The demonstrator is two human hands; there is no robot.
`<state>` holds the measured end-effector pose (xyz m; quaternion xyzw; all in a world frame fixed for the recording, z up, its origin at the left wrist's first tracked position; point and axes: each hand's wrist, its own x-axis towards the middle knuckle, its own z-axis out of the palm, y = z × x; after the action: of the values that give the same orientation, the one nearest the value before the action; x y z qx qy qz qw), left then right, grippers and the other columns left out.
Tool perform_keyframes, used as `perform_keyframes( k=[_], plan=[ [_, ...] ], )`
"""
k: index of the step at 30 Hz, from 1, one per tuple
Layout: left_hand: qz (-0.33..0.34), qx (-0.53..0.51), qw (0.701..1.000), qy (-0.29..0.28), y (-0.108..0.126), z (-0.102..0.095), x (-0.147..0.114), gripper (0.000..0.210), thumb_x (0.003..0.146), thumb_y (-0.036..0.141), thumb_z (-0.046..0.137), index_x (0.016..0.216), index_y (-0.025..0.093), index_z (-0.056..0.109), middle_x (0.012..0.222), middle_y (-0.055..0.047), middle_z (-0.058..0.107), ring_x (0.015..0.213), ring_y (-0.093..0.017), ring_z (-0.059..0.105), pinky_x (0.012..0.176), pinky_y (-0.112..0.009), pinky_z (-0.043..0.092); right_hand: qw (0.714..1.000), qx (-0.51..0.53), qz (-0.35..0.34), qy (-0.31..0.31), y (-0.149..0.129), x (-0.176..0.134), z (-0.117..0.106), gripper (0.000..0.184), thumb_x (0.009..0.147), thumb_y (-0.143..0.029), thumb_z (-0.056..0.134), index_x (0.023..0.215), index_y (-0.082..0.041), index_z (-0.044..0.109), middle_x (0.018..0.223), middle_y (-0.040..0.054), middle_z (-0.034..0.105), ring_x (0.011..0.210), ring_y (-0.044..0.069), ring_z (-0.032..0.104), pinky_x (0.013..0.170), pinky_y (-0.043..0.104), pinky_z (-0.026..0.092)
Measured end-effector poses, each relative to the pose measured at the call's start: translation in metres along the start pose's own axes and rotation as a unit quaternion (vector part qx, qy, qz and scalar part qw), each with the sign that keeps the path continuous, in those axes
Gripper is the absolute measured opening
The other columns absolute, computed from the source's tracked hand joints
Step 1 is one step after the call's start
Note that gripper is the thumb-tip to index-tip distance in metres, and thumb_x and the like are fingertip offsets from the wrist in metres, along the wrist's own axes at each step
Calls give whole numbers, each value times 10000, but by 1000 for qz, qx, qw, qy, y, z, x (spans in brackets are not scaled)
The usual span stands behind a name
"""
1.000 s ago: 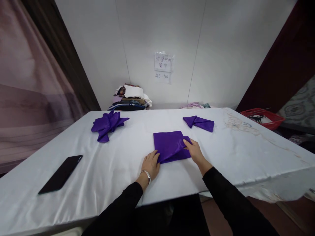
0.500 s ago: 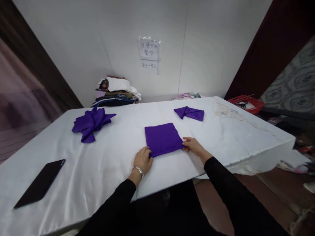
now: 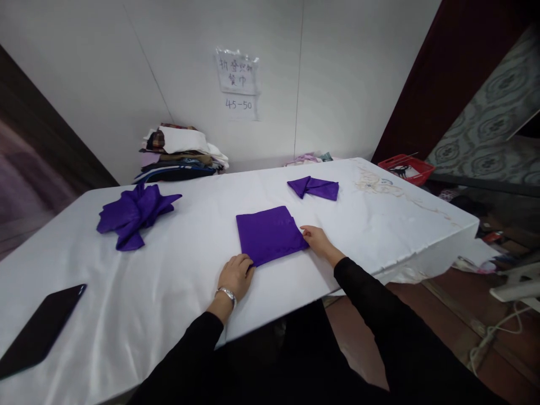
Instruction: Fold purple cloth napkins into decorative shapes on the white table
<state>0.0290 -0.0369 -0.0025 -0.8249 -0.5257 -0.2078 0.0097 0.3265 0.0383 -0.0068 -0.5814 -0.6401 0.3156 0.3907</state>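
A purple napkin [image 3: 270,235], folded into a flat square, lies on the white-covered table in front of me. At its near left corner, my left hand [image 3: 236,275] has its fingers curled and pressed together over the edge; a silver bracelet circles that wrist. My right hand [image 3: 318,242] pinches the near right corner between thumb and fingers. Farther back to the right rests a smaller twisted purple napkin [image 3: 314,187]. On the left side sits a purple napkin folded into pointed, leaf-like layers [image 3: 137,214].
A black tablet [image 3: 42,326] lies at the table's left front. Folded clothes [image 3: 181,152] are piled against the wall, below a paper sign [image 3: 238,73]. Pale threads [image 3: 379,185] lie on the white tablecloth [image 3: 202,225] at right, near a red basket [image 3: 407,169].
My view has swung to the right, so everything appears farther left. Both hands stay at the near corners of the square napkin, whose shape looks nearly the same.
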Motion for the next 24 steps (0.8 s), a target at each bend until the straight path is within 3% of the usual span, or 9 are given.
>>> perform_keyframes(
  k=[3, 6, 11, 15, 20, 24],
  plan=[
    [8, 0, 1000, 1, -1, 2, -1, 178, 845, 245, 472, 887, 195, 638, 966, -63, 624, 894, -211, 532, 788, -355, 448, 998, -45, -14, 29, -2, -11, -6, 390, 720, -175, 447, 1068, -189, 621, 771, -4, 629, 644, 119, 537, 630, 249, 436],
    [10, 2, 1000, 7, -1, 2, -1, 187, 847, 249, 476, 894, 187, 646, 975, -67, 626, 898, -213, 531, 794, -356, 450, 996, -66, 27, 45, -7, -24, -12, 356, 770, -281, 471, 1076, -178, 622, 796, 19, 645, 663, 135, 554, 638, 261, 438],
    [13, 4, 1000, 17, 0, 1, -1, 191, 847, 252, 479, 928, 192, 642, 981, -66, 626, 899, -208, 532, 793, -351, 450, 993, -106, 47, 6, -8, -44, -18, 424, 775, -392, 524, 1139, -184, 588, 778, 13, 640, 646, 140, 554, 628, 262, 424],
    [12, 10, 1000, 9, 1, 1, 0, 197, 856, 248, 462, 903, 200, 647, 958, -58, 631, 876, -202, 531, 778, -343, 449, 993, -105, 55, -11, -11, -50, -14, 440, 750, -351, 563, 1161, -194, 570, 746, -5, 628, 633, 132, 547, 612, 246, 410],
    [10, 22, 1000, -20, 5, -4, 3, 201, 857, 225, 451, 897, 211, 648, 943, -51, 631, 863, -195, 535, 780, -339, 440, 997, -54, 61, 6, -18, -44, -4, 338, 753, -321, 521, 1046, -188, 623, 680, -12, 617, 612, 141, 546, 566, 242, 401],
    [-6, 23, 999, -29, 9, -7, 5, 200, 855, 206, 448, 871, 218, 647, 917, -47, 625, 849, -194, 532, 772, -342, 425, 996, -73, 48, 8, -27, -38, -3, 278, 772, -362, 492, 917, -196, 662, 708, 10, 643, 647, 165, 568, 597, 263, 423]
  ],
)
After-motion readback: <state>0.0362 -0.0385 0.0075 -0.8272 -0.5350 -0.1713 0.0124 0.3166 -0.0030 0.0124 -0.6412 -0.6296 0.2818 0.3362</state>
